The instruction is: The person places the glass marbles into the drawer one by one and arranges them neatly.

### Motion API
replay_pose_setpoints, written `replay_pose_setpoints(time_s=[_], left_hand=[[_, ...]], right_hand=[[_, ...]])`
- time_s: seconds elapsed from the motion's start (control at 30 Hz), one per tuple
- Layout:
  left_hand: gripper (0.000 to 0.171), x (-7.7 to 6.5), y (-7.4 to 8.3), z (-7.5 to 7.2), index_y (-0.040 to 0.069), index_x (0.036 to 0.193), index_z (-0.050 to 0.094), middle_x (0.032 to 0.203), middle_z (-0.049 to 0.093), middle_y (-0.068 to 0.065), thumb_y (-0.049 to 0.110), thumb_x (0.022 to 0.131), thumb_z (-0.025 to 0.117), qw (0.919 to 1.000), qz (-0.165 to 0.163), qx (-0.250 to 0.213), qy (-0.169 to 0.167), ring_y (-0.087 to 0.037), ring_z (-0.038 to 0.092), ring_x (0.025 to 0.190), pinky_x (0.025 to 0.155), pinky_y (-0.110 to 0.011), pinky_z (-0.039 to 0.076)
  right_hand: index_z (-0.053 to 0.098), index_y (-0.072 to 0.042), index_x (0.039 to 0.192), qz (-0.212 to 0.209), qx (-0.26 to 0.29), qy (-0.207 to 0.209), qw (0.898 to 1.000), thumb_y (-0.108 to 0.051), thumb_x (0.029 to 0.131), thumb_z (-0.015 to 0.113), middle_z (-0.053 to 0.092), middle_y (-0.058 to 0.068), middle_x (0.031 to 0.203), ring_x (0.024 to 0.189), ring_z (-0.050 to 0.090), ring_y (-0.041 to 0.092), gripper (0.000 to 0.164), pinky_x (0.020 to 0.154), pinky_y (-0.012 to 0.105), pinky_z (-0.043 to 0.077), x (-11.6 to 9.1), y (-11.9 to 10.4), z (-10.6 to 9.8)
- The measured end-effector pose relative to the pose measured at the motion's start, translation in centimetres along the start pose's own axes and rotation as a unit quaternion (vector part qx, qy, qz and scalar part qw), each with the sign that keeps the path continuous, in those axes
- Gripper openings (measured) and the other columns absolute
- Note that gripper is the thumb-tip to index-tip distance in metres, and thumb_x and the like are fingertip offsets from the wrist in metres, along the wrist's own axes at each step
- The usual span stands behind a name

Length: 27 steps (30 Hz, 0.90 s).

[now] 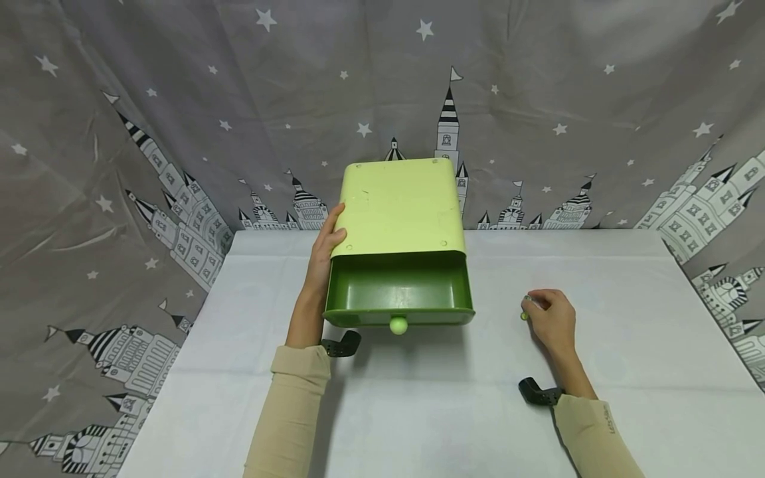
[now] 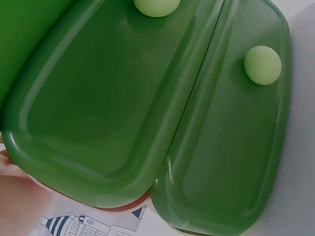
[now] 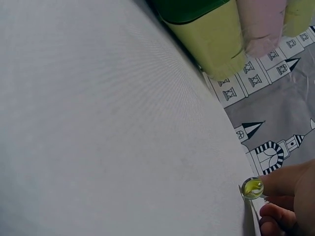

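A small drawer cabinet (image 1: 402, 206) with a pale yellow-green top stands on the table, its green upper drawer (image 1: 399, 317) pulled out toward me. Fingers extended, my left hand (image 1: 323, 255) rests along the cabinet's left side. In the left wrist view two green drawer fronts show, the upper one (image 2: 93, 113) further out than the lower one (image 2: 226, 142). Off to the right of the cabinet, my right hand (image 1: 552, 318) pinches a clear glass marble (image 3: 253, 188) with a yellow-green swirl between thumb and fingertips, low over the white cloth.
A white cloth (image 1: 645, 318) covers the table. Behind it hangs a grey curtain (image 1: 538, 86) printed with stars and castles. Round pale green knobs (image 1: 398, 325) stick out from the drawer fronts. The cabinet's pink middle section (image 3: 261, 27) shows in the right wrist view.
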<state>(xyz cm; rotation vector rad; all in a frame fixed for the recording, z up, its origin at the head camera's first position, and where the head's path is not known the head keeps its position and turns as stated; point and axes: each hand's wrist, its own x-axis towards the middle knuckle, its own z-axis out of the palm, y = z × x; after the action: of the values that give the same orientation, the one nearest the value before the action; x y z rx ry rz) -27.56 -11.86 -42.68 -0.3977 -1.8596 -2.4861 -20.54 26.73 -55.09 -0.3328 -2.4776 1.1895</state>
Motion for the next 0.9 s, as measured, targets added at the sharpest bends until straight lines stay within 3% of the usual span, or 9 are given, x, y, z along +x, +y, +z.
replay_pose_setpoints(time_s=[0.5, 0.9], left_hand=[[0.062, 0.01, -0.07, -0.01, 0.014, 0.157, 0.025, 0.162, 0.018, 0.0, 0.02, 0.098, 0.042, 1.0, 0.004, -0.002, -0.002, -0.012, 0.022, 0.143, 0.113, -0.032, 0.021], [0.063, 0.03, -0.13, -0.11, 0.014, 0.157, 0.025, 0.161, 0.019, -0.001, 0.021, 0.097, 0.043, 1.0, 0.004, 0.003, -0.004, -0.013, 0.024, 0.141, 0.112, -0.032, 0.022]], right_hand=[[0.069, 0.01, 0.104, 0.01, 0.032, 0.0, 0.999, -0.003, 0.087, 0.068, 0.062, 0.025, 0.106, 0.095, 0.055, 0.034, 0.021, 0.08, 0.039, 0.04, -0.32, -0.16, -0.19], [0.07, 0.007, 0.106, 0.011, 0.052, 0.017, 0.998, -0.006, 0.087, 0.069, 0.065, 0.021, 0.104, 0.089, 0.056, 0.024, 0.023, 0.075, 0.026, 0.041, -0.58, -0.59, -0.34]])
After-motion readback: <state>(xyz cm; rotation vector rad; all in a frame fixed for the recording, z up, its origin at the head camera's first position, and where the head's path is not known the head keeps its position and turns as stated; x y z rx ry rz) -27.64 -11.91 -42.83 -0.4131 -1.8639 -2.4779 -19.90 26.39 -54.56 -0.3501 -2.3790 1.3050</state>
